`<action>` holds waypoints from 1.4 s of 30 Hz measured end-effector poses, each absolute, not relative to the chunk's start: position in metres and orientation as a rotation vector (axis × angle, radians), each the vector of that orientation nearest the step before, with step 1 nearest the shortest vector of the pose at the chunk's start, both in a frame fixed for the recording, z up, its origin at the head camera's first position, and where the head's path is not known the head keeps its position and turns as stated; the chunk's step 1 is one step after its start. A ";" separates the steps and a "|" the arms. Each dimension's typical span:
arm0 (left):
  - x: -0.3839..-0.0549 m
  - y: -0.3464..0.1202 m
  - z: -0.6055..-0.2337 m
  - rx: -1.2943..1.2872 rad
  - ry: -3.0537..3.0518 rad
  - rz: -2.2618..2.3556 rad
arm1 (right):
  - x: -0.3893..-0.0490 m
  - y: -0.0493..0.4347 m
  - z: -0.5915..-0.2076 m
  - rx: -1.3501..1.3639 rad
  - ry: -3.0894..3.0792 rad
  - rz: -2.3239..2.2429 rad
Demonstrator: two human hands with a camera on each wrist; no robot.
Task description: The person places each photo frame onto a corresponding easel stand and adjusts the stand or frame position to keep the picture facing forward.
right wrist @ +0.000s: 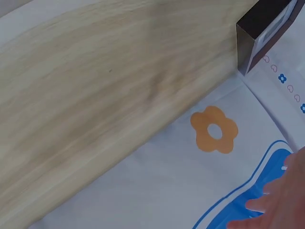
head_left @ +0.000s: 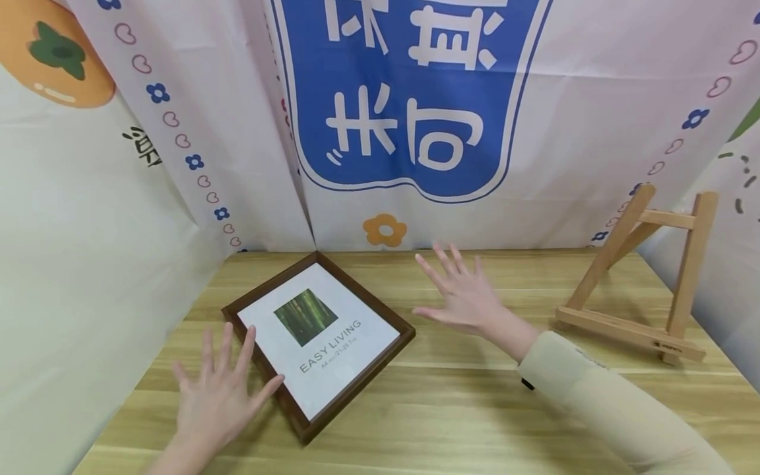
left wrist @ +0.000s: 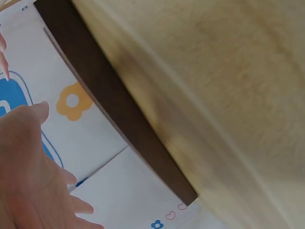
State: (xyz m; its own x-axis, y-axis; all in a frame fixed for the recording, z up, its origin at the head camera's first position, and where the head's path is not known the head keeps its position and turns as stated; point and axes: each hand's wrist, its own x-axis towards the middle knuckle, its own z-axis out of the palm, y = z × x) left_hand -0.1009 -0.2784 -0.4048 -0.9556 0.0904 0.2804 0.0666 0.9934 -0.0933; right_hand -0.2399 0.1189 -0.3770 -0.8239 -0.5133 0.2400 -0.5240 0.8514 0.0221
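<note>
A brown picture frame point(head_left: 356, 389) lies flat and turned at an angle on the table, its white insert point(head_left: 368, 340) printed with a green picture and "EASY LIVING". Fingers spread, my left hand point(head_left: 216, 396) is at the frame's near left side, its thumb and index finger overlapping the border in the head view. To the right of the frame, my right hand point(head_left: 466, 297) is held with fingers spread and nothing in them. The left wrist view shows the frame's dark edge point(left wrist: 119, 105) beside the left hand point(left wrist: 33, 176). In the right wrist view, the right hand point(right wrist: 281, 195) shows partly at the lower right.
A wooden tabletop easel point(head_left: 629, 323) stands at the right of the wood-grain table point(head_left: 451, 422). Behind the table hangs a white printed cloth point(head_left: 564, 165) with a blue panel and an orange flower. More cloth point(head_left: 77, 264) covers the left side.
</note>
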 end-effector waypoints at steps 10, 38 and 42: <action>-0.105 -0.281 -0.415 -0.097 -2.882 0.089 | -0.257 0.082 -0.395 0.883 -2.849 0.161; -0.105 -0.281 -0.437 0.025 -3.055 -0.080 | -0.296 0.038 -0.426 1.137 -3.086 0.381; -0.102 -0.278 -0.437 0.040 -3.075 -0.117 | -0.299 0.037 -0.431 1.145 -3.078 0.421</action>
State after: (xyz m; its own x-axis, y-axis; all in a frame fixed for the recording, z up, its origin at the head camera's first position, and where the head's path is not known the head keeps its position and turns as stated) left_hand -0.1024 -0.2778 -0.4370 -0.9976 -0.0285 0.0630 -0.0236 0.9968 0.0770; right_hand -0.2987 0.0370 -0.4309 -0.7483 -0.6597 -0.0695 -0.6168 0.7306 -0.2929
